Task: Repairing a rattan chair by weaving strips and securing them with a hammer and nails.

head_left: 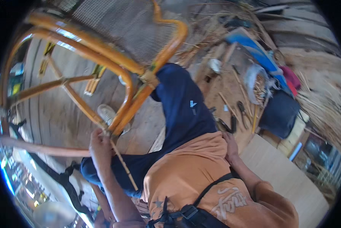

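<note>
A varnished rattan chair frame with curved poles and crossed braces leans over my lap at the upper left. My left hand is closed at the low joint of this frame, where several poles meet. A thin rattan strip runs from that joint, beside my fingers, down across my thigh. My right hand rests against my hip at the hem of my orange shirt, near a pair of pliers. Its fingers are partly hidden, and nothing shows in it.
Right of my leg lie thin sticks, a clear bag of small brown pieces, a blue panel and a dark cushion-like block. A pale board stands by my right elbow. Loose rattan strands cover the far right.
</note>
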{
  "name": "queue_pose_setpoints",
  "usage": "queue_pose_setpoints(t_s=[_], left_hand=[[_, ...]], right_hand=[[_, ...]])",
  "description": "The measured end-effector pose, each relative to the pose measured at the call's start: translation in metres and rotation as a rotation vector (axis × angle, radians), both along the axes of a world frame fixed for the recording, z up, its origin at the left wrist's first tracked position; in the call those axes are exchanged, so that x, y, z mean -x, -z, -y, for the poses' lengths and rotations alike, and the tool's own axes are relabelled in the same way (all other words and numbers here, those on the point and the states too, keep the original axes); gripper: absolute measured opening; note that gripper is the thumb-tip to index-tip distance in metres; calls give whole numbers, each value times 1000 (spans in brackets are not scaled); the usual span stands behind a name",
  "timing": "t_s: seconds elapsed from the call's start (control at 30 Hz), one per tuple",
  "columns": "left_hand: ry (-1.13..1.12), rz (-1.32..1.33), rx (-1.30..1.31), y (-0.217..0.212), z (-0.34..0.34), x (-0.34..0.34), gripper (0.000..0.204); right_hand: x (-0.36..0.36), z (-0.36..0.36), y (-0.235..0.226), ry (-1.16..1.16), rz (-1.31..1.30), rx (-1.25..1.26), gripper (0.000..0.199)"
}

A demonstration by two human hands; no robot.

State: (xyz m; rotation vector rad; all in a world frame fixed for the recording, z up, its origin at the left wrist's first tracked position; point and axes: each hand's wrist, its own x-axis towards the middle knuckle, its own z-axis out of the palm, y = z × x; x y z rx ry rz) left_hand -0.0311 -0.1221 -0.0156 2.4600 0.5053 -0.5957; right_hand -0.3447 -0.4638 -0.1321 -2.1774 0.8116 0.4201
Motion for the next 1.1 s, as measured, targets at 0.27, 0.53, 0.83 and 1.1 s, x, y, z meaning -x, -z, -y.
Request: queue_pose_setpoints(t_s=[0.27, 0.53, 0.83, 1.1], left_hand=[[78, -32, 40, 4, 0, -11, 22], [638, 368, -294, 4, -32, -37, 25], [782, 238, -249, 10, -23, -45, 37], [795, 139, -341, -5, -21, -38, 43]], right_hand=[[0, 37, -12, 96, 74, 244, 26], [-38, 19, -2, -26, 244, 385, 24], [-36, 48, 3, -180, -154, 300, 30], [-45, 55, -54, 24, -187, 394, 47]])
